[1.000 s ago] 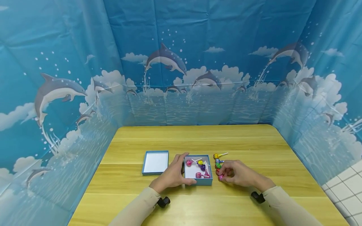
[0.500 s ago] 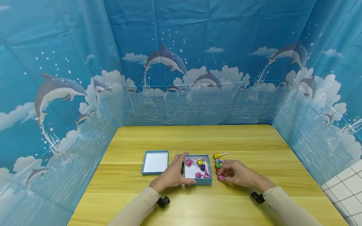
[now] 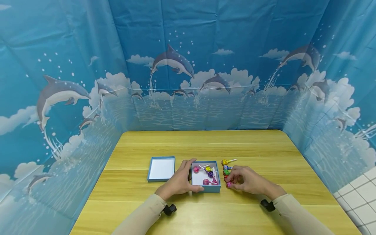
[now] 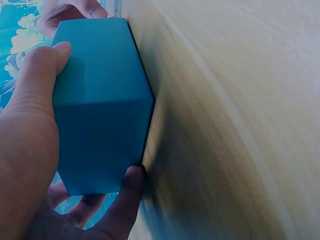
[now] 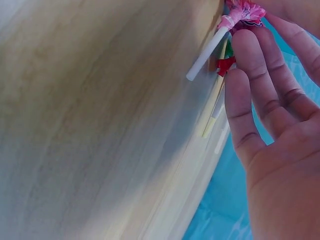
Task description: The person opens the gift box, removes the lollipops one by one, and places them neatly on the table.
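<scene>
My left hand (image 3: 179, 183) grips the open blue box (image 3: 212, 189) by its left side, thumb on the near wall. In the left wrist view, the thumb and fingers span the walls of the box (image 4: 105, 130). Several wrapped lollipops lie inside, among them a yellow one (image 3: 208, 169), a purple one (image 3: 210, 174) and a pink one (image 3: 206, 182). Right of the box, my right hand (image 3: 249, 180) pinches a pink lollipop (image 3: 228, 185); its white stick shows in the right wrist view below the pink wrapper (image 5: 231, 20).
A column of other lollipops runs beyond my right fingers, with a yellow one (image 3: 224, 162) farthest and a green one (image 3: 226, 173) nearer. The blue box lid (image 3: 161, 169), white inside up, lies left of my left hand. A dolphin-print curtain (image 3: 199, 111) borders the wooden table (image 3: 199, 143).
Hardly anything differs. My left hand stays on the box, and my right hand keeps its pinch on the pink lollipop with only a slight shift.
</scene>
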`<state>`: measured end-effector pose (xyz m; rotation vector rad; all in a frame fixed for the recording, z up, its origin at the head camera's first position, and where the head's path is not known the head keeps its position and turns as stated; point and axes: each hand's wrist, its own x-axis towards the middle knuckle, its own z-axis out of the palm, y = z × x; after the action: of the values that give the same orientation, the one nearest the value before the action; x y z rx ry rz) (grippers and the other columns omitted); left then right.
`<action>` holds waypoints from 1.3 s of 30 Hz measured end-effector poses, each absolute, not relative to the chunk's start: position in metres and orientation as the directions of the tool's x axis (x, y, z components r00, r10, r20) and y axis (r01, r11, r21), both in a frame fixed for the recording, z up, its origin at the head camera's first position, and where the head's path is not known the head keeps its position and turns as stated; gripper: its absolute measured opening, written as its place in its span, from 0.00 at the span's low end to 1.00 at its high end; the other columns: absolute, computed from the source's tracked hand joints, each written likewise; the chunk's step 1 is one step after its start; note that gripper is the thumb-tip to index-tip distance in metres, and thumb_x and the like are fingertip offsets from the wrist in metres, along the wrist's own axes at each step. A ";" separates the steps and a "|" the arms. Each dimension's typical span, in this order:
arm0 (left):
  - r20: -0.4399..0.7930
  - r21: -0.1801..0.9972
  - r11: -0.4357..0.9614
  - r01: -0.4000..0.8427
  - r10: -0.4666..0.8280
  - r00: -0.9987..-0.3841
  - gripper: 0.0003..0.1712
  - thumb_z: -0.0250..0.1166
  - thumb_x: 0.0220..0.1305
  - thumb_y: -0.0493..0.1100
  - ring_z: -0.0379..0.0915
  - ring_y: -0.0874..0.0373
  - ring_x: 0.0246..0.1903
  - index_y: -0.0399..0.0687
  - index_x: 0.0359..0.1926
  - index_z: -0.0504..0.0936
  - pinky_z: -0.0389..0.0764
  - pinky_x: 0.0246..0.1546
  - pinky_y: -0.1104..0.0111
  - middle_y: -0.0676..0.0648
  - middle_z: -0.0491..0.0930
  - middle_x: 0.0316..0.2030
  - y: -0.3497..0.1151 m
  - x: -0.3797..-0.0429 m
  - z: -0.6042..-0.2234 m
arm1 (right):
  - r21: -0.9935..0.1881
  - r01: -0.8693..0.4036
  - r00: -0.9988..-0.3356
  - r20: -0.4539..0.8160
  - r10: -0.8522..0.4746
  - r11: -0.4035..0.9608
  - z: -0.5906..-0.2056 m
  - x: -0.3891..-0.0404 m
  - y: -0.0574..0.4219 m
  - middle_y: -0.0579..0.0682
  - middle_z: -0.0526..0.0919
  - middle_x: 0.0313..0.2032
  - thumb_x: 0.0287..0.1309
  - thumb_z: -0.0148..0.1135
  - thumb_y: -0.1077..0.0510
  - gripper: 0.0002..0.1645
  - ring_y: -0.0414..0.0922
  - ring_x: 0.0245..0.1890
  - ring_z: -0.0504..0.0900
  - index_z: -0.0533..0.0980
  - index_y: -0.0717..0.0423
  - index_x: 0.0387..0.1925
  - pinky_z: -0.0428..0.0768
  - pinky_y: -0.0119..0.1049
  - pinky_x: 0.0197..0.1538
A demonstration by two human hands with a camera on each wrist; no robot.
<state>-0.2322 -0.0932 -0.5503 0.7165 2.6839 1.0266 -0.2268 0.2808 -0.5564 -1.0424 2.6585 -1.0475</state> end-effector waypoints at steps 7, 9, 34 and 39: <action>0.005 0.662 0.650 0.374 0.495 -0.869 0.76 0.88 0.61 0.71 0.78 0.49 0.64 0.54 0.96 0.53 0.85 0.75 0.43 0.40 0.69 0.81 -0.093 -0.233 -0.551 | -0.638 -0.577 -0.750 0.168 -0.639 0.510 -0.554 -0.226 0.281 0.40 0.89 0.45 0.72 0.84 0.58 0.11 0.31 0.41 0.86 0.92 0.45 0.52 0.90 0.35 0.46; 0.008 0.662 0.648 0.376 0.495 -0.869 0.76 0.88 0.61 0.71 0.78 0.48 0.65 0.54 0.95 0.53 0.85 0.76 0.43 0.39 0.69 0.81 -0.093 -0.233 -0.552 | -0.637 -0.582 -0.748 0.175 -0.640 0.506 -0.553 -0.226 0.281 0.40 0.90 0.46 0.72 0.83 0.59 0.12 0.32 0.42 0.86 0.92 0.45 0.53 0.91 0.35 0.47; 0.014 0.677 0.634 0.373 0.496 -0.868 0.76 0.88 0.61 0.71 0.78 0.46 0.70 0.54 0.95 0.53 0.83 0.78 0.42 0.40 0.68 0.83 -0.093 -0.233 -0.554 | -0.555 -0.651 -0.727 0.261 -0.635 0.518 -0.521 -0.230 0.258 0.47 0.91 0.47 0.76 0.80 0.61 0.10 0.36 0.39 0.83 0.92 0.48 0.53 0.87 0.44 0.41; 0.014 0.674 0.637 0.374 0.495 -0.869 0.76 0.88 0.61 0.71 0.78 0.46 0.69 0.54 0.95 0.53 0.83 0.77 0.42 0.40 0.68 0.82 -0.094 -0.233 -0.553 | -0.545 -0.669 -0.710 0.266 -0.653 0.506 -0.512 -0.234 0.247 0.49 0.91 0.49 0.76 0.80 0.61 0.11 0.34 0.39 0.83 0.92 0.50 0.55 0.87 0.43 0.41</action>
<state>-0.2331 -0.0936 -0.5535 0.7189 2.6840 1.0453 -0.2343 0.2473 -0.5115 -1.2064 2.7479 -1.0123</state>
